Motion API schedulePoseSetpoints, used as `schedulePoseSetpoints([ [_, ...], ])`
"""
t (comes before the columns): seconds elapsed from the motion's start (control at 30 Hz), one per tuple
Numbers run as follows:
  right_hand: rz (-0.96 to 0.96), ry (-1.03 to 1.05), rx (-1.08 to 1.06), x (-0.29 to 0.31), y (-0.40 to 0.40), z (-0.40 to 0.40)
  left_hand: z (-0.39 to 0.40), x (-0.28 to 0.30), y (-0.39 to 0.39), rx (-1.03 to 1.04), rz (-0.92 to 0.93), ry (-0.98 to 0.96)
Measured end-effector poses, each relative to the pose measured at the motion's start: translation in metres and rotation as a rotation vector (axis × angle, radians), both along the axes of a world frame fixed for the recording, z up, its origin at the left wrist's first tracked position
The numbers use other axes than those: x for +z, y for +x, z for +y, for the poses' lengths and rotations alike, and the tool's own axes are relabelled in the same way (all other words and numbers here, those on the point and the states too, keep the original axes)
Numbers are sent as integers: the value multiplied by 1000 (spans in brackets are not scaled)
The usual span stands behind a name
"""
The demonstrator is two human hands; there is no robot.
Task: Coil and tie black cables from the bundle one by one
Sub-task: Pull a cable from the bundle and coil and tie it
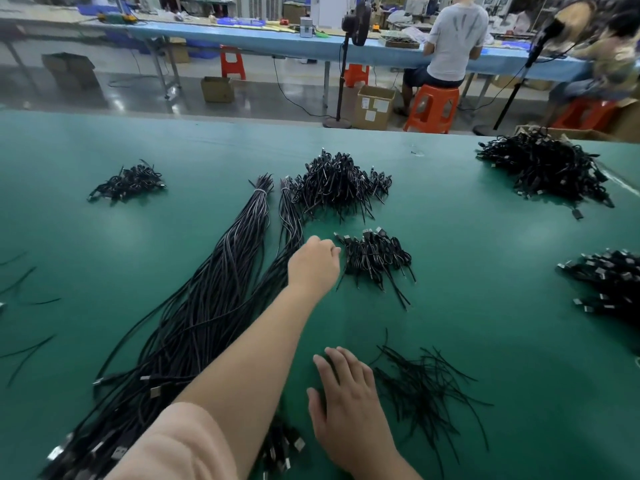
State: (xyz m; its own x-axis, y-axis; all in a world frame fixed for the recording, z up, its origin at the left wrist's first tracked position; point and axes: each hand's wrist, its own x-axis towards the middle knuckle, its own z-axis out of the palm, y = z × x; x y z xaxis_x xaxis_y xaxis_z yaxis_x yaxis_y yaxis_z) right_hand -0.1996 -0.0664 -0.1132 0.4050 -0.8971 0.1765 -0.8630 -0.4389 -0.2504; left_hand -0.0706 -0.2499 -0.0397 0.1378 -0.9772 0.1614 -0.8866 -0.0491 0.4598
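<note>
Uncoiled cable bundle large, left on worktop; several tied-coil heaps done; left hand fingers curled beside nearest heap, grasp unclear; right hand flat, released, beside loose ties

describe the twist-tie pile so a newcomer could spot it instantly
On the green table, look at the near edge beside the right hand. The twist-tie pile lies just right of its fingers. Unlike the coiled cable heaps, it is loose, thin, short black strands without connectors.

We see a grey floor, a long blue bench, orange stools, cardboard boxes and a standing fan
</note>
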Motion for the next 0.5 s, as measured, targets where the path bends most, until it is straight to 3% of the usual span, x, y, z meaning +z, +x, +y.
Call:
schedulePoseSetpoints([
  [0.17, 35, 23, -25, 1, 1, 0, 51, 7, 64, 73, -30, -129],
  [0.5, 43, 134, 1, -3, 1, -1, 149, -35, 139, 202, -115, 173],
])
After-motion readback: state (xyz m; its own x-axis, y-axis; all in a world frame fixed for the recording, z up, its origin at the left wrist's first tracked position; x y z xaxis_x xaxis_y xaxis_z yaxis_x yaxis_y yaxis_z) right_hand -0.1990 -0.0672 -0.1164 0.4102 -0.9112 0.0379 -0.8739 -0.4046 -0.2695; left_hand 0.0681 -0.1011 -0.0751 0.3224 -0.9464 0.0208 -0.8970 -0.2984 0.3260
